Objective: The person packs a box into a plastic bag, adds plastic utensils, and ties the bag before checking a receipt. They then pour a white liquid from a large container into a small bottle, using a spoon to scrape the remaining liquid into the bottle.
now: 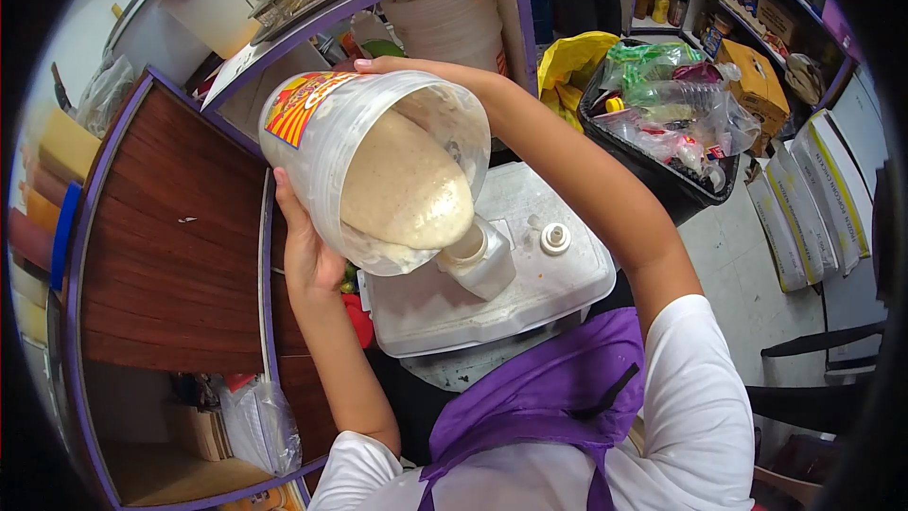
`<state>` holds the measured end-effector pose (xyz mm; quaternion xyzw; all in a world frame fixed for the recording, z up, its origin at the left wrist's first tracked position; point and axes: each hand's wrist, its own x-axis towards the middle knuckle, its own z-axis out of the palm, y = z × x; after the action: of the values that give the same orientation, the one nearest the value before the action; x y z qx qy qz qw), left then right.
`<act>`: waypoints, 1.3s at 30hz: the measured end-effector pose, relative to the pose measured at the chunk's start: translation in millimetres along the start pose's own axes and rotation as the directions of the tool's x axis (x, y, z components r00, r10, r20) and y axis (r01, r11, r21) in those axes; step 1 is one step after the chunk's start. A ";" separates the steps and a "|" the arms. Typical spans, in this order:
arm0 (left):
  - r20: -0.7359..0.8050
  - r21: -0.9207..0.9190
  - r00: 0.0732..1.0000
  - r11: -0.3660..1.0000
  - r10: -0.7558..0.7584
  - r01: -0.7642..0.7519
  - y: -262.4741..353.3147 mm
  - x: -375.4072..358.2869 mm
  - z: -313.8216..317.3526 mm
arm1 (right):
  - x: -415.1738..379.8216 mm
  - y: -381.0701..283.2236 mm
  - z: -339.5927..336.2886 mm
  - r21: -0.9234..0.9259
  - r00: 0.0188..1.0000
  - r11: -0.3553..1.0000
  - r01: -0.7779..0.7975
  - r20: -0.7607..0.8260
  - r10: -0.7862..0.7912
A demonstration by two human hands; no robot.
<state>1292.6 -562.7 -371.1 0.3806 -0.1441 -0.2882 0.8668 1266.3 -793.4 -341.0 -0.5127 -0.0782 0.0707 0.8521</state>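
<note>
Between my hands is a large translucent plastic tub with a red and yellow label, tipped so its mouth faces down towards me. A thick cream-coloured sauce slides along its inside wall to the lower rim. My left hand supports the tub's left side, fingers spread along it. Over its upper far side curls my right hand, partly hidden behind the tub. Right under the lower rim stands a clear squeeze bottle with its mouth uncovered. Its white nozzle cap lies to the right on a white plastic lid.
A black bin full of plastic waste stands at the right, beside a cardboard box and stacked white packages. A purple-edged shelf with stacked tubs is behind. The wooden cabinet flanks my left side.
</note>
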 end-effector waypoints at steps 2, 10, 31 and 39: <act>-0.008 -0.004 0.999 0.999 0.032 -0.033 -1.3 0.6 -2.2 | -0.4 -0.6 0.4 -0.003 1.000 1.000 -0.007 -0.015 0.007; 0.028 -0.001 1.000 1.000 -0.008 0.008 1.5 -4.1 4.8 | -2.5 -0.3 0.8 0.015 1.000 1.000 -0.012 -0.008 0.013; 0.053 0.054 0.999 0.999 -0.010 0.007 4.5 0.2 4.1 | -6.2 -6.5 5.5 0.002 0.995 0.999 -0.049 -0.082 0.049; 0.057 0.035 0.998 0.999 -0.011 0.009 7.1 0.9 5.2 | -8.9 -9.1 10.1 -0.004 0.996 0.999 -0.048 -0.076 0.048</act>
<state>1293.6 -562.4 -362.3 0.3880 -0.1720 -0.3009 0.8540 1256.0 -790.7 -328.8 -0.5190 -0.0338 0.0716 0.8511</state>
